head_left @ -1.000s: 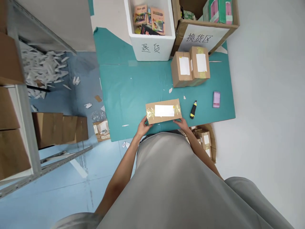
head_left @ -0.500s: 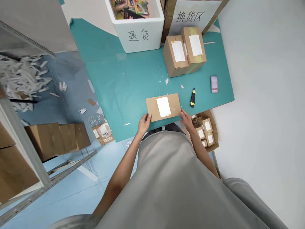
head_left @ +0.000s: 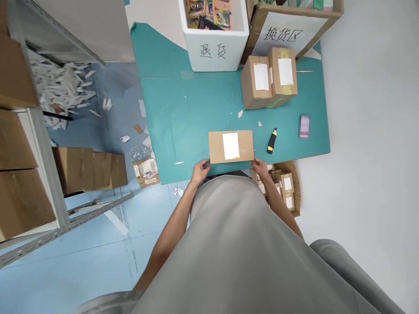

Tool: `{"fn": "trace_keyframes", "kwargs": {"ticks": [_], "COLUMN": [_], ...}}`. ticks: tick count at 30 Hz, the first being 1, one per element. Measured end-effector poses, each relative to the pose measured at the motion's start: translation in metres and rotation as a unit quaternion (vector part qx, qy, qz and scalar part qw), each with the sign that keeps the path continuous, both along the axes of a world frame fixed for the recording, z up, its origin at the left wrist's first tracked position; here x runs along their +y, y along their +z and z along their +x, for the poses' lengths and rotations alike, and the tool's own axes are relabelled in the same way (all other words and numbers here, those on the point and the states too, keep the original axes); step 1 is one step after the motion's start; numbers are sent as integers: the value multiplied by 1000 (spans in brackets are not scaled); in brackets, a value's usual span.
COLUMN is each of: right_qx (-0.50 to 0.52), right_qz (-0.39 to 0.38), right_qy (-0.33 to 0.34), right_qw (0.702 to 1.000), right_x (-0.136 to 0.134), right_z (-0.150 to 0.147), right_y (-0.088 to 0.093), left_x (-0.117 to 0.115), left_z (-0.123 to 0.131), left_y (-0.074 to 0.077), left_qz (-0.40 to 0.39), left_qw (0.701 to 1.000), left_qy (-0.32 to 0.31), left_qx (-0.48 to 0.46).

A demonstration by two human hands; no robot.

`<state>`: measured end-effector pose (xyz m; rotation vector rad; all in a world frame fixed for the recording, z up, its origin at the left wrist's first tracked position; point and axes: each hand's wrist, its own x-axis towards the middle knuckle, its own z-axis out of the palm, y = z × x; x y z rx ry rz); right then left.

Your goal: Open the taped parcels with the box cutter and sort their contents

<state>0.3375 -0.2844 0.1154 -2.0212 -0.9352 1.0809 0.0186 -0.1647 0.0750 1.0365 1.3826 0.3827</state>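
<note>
A flat-lying brown cardboard box [head_left: 216, 148] with a white label [head_left: 231, 146] rests near the front edge of the green-topped table [head_left: 173, 113]. At its near left corner is my left hand [head_left: 200, 172], thumb and forefinger apart, the fingertips at the box's edge. My right hand [head_left: 261, 168] is at the near right corner, its fingers also parted and just touching or beside the cardboard. Right of the box lies a black and yellow utility knife [head_left: 272, 141]. Farther right is a small pinkish rectangular item [head_left: 304, 126], blurred.
Two labelled cartons [head_left: 258, 83] stand behind, before a large carton [head_left: 291, 35] with a handwritten sign. Left of that is a white bin [head_left: 216, 52] holding small packs. Beneath the table's right front is a carton of small boxes [head_left: 296, 187]. Shelving [head_left: 49, 165] stands left.
My view has shifted, so the table appears farther right and squarer. My fingers have drawn from the box's sides to its near corners and loosened.
</note>
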Motion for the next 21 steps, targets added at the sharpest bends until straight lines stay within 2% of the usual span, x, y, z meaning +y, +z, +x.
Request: {"fn": "trace_keyframes", "kwargs": {"ticks": [3, 6, 9, 12, 14, 17, 21], "right_qx": [40, 33, -2, -12, -11, -6, -7], "right_qz": [10, 55, 91, 103, 89, 57, 77], "right_qy": [-66, -99, -74, -40, -29, -29, -5], "right_qw": [997, 993, 993, 994, 996, 998, 997], "right_x": [13, 36, 58, 72, 76, 80, 85], "right_z": [10, 27, 47, 63, 69, 71, 76], "right_y": [3, 15, 33, 41, 35, 15, -6], "left_x": [8, 23, 37, 43, 42, 39, 42], "left_z": [4, 14, 26, 37, 45, 55, 58], "left_y": [10, 27, 44, 52, 49, 40, 30], "left_qz": [21, 80, 152, 181, 173, 152, 180], "left_qw": [1000, 995, 984, 976, 974, 974, 968], "left_qy": [19, 54, 88, 107, 118, 132, 139], "left_qx": [3, 5, 23, 62, 84, 102, 107]}}
